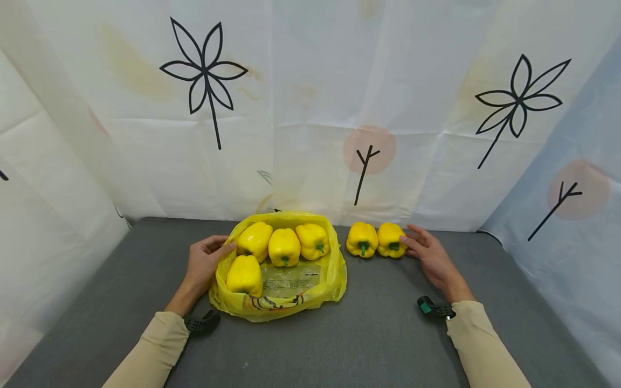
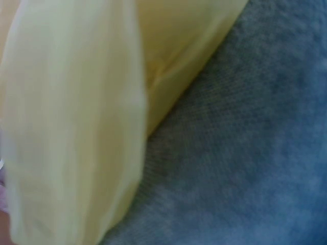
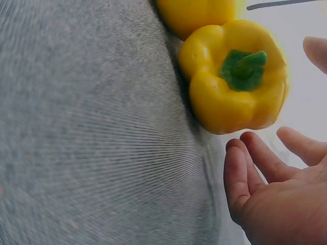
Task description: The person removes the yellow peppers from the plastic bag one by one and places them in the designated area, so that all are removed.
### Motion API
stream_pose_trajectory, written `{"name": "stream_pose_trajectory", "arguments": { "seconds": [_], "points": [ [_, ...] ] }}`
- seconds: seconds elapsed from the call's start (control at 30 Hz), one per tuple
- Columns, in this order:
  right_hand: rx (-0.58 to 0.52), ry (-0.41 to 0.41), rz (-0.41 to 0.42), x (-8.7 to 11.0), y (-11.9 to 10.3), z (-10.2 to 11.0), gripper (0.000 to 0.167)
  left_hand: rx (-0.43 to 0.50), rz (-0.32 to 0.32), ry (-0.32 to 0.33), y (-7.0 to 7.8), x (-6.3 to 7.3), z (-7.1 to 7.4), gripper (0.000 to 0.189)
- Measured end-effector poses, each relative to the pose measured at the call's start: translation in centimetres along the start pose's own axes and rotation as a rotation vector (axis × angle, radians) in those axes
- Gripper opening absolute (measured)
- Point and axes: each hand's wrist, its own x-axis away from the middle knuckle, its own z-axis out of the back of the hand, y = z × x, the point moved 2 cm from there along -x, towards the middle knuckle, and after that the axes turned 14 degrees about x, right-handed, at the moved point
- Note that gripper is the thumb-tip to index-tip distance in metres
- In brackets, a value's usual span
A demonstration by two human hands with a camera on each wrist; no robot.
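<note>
Yellow peppers (image 1: 284, 245) lie between the two hands, most of them in a bag. On the left, the left hand (image 1: 200, 268) pinches the rim of the yellow plastic bag (image 1: 338, 280), probably to steady it and hold its mouth wide. Inside sit four peppers: three in a row along the far wall, one in the near left corner, with bare bag floor to its right, seemingly leaving room. Right of the bag, a pair of peppers (image 1: 362, 240) rests side by side on the grey table (image 1: 301, 355), apparently placed within the right hand's easy reach. At the far right, the right hand (image 1: 436, 264) is unclenched beside the end pepper (image 3: 235, 76), fingers loosely extended, with no firm grasp; contact cannot be told.
</note>
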Motion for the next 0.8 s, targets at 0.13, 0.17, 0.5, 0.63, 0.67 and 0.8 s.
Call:
{"name": "stream_pose_trajectory", "arguments": {
  "seconds": [0.13,0.17,0.5,0.63,0.67,0.8],
  "points": [
    [0.051,0.025,0.003,0.2,-0.4,0.2,0.080,0.000,-0.001,0.000,0.0,0.1,0.0,0.035],
    [0.061,0.030,0.005,0.2,-0.5,0.2,0.079,0.001,-0.001,-0.001,0.0,0.1,0.0,0.035],
    [0.124,0.028,0.044,1.0,-1.9,0.7,0.079,0.015,0.004,0.000,0.0,0.2,-0.1,0.035],
    [0.154,0.023,0.065,1.4,-2.7,0.9,0.078,0.019,0.002,0.006,0.0,0.1,-0.1,0.034],
    [0.159,0.022,0.071,1.5,-3.0,0.9,0.078,0.021,0.001,0.008,0.0,0.0,-0.1,0.033],
    [0.190,0.009,0.113,2.1,-4.0,0.8,0.078,0.023,-0.007,0.006,0.0,0.0,-0.1,0.033]
  ]
}}
